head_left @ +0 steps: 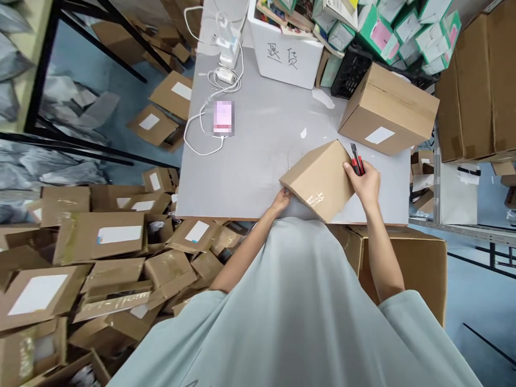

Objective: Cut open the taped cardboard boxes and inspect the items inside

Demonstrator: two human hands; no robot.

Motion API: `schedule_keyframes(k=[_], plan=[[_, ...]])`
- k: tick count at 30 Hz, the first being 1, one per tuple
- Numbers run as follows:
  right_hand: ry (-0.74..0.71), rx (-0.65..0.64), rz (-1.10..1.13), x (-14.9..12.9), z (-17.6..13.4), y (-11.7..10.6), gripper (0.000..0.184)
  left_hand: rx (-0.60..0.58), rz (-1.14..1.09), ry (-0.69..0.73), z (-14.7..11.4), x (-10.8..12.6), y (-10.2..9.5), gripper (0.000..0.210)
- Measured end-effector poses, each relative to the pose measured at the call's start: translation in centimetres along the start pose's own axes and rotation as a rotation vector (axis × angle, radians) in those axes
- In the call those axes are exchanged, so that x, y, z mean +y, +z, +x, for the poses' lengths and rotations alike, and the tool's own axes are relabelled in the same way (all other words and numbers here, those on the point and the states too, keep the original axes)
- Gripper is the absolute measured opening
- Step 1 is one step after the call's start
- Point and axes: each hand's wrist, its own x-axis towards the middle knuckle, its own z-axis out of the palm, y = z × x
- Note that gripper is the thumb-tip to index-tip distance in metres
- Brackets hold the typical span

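A plain brown cardboard box (322, 180) is tilted at the front of the grey table, close to my body. Clear tape with white marks shows on its near side. My left hand (282, 200) is at the box's lower left corner, its fingertips partly hidden under the edge. My right hand (366, 180) grips a red and black utility knife (356, 160), whose blade end points away from me. The thumb of that hand touches the box's right side. Just behind stands a second cardboard box (389, 110) with a white label.
A phone (223, 117) on a white cable lies left on the table (250, 161), below a power strip (229, 45). At the back are a white bin (282, 59) of books and a black crate (350, 72) of green-white boxes. Many cardboard boxes (116, 235) fill the floor at left.
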Motion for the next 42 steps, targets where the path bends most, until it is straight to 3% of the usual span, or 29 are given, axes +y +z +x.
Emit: schedule_keyframes(k=[3,6,9,12,17,21,25,29,37,42], plan=[[0.001,-0.008,-0.117,-2.3,0.9,1.8,0.043,0.142,0.007,0.088,-1.3,2.6,-2.0,0.062],[0.011,-0.028,-0.180,-4.8,1.6,3.5,0.043,0.228,0.012,0.319,-3.2,6.6,-4.0,0.053],[0.024,-0.041,-0.202,-6.4,1.8,4.6,0.044,0.189,0.086,0.525,-4.7,10.5,-4.6,0.048],[0.035,-0.038,-0.204,-6.6,1.3,4.6,0.048,0.143,0.137,0.539,-5.1,12.7,-4.8,0.046],[-0.069,-0.039,-0.133,-6.0,-2.2,2.8,0.066,0.099,0.123,0.507,-4.6,12.6,-5.6,0.050],[-0.202,-0.232,0.021,-6.8,-6.6,1.9,0.073,0.114,0.082,0.516,-4.5,11.8,-5.5,0.047],[-0.280,-0.368,0.081,-7.7,-9.5,1.8,0.064,0.081,0.037,0.531,-4.7,11.7,-5.3,0.051],[-0.330,-0.414,-0.071,-8.2,-10.5,1.6,0.054,0.087,0.078,0.533,-5.1,11.9,-5.2,0.052],[-0.401,-0.460,-0.346,-8.8,-10.7,1.4,0.057,0.138,0.113,0.569,-5.2,12.0,-4.8,0.047],[-0.427,-0.377,-0.430,-9.3,-11.6,1.9,0.067,0.130,0.096,0.557,-5.1,11.9,-4.8,0.048]])
